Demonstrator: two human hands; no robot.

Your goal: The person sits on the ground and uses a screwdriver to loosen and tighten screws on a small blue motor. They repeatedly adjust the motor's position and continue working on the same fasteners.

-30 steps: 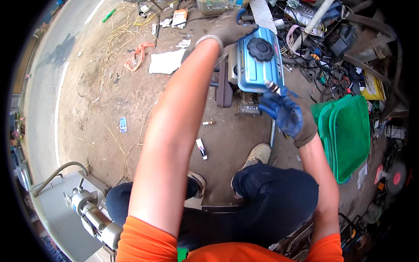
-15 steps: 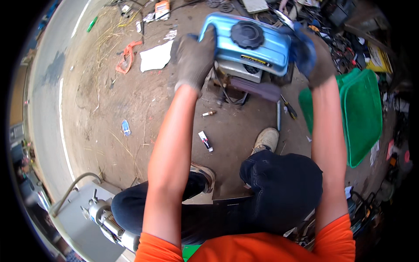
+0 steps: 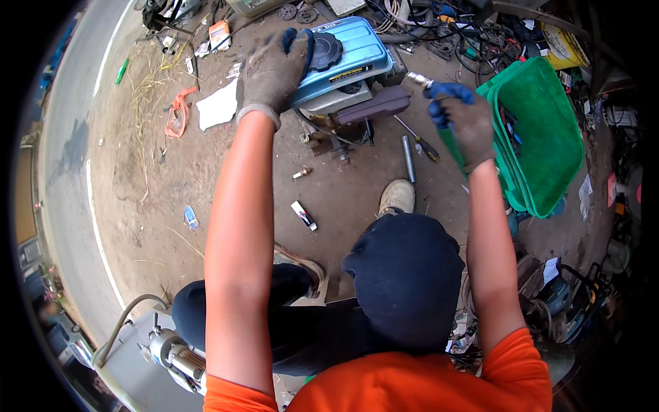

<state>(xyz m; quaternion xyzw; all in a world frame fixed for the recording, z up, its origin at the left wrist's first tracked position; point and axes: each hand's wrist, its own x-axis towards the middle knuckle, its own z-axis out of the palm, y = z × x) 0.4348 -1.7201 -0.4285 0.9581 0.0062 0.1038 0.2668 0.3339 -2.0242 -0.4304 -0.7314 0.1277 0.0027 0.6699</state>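
1. Your right hand [image 3: 461,127], at 2 o'clock from mid-view, has its grip curled in, fingers closed around a small metal piece [image 3: 419,80].
2. That piece is at 1 o'clock, sticking out past your fingers; its long axis runs 4 to 10, free end pointing to 10, toward the tank.
3. Your left hand [image 3: 266,77], at 11 o'clock, lies bent over the left end of the blue tank [image 3: 364,41], fingertips at its black cap [image 3: 326,51]; how firmly that grip holds, I cannot tell.
4. The tank sits at 12 o'clock, long axis 8 to 2.
5. A gap separates the piece from the tank's right edge; at 6 o'clock from the piece lie a screwdriver [image 3: 427,147] and a metal tube [image 3: 408,158].
6. A green tub [image 3: 552,117] stands on your right hand's 3 o'clock side; I cannot tell whether they touch.
7. Toward 9 o'clock, dirt ground [image 3: 165,233] stretches to the road [image 3: 68,226].
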